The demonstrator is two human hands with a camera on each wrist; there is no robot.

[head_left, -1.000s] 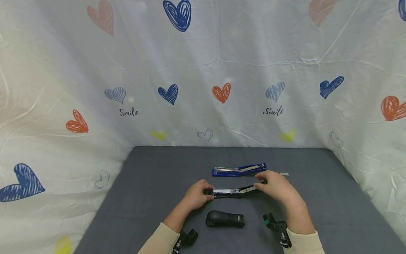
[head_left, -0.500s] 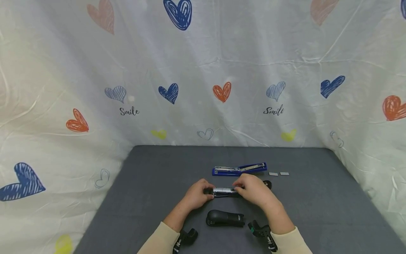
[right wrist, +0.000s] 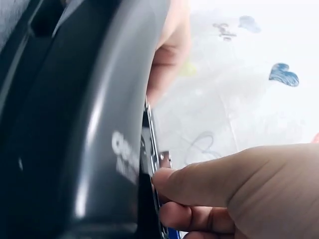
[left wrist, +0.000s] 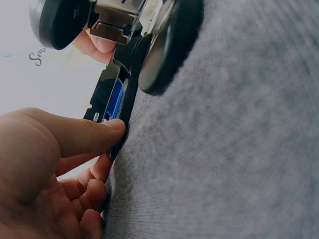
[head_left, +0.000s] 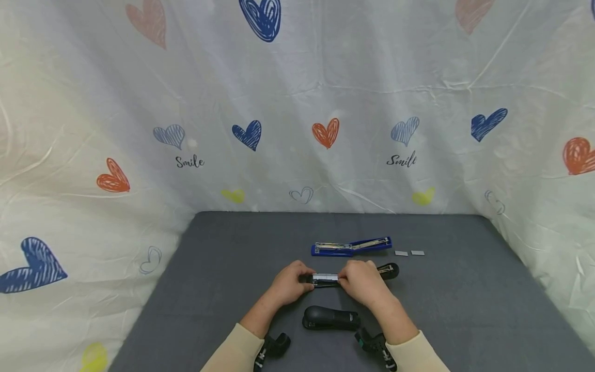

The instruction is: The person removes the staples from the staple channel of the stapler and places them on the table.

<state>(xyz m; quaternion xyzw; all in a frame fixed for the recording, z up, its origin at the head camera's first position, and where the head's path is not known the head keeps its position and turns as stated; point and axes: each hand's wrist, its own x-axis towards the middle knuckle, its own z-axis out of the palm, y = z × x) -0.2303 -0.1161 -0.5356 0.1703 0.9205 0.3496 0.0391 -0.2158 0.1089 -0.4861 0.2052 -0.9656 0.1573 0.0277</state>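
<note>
Between fingers (left wrist: 105, 134), the unfolded black stapler (head_left: 392, 271) bares its silvery tray (head_left: 325, 277).

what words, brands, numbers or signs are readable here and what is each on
"Smile": hanging cloth, left, head view
"Smil", last letter cut short: same cloth, right, head view
"Sm", rest hidden: cloth, left wrist view
Word on cloth, right wrist view: too blurred
White lettering, closed black stapler: too blurred
</note>
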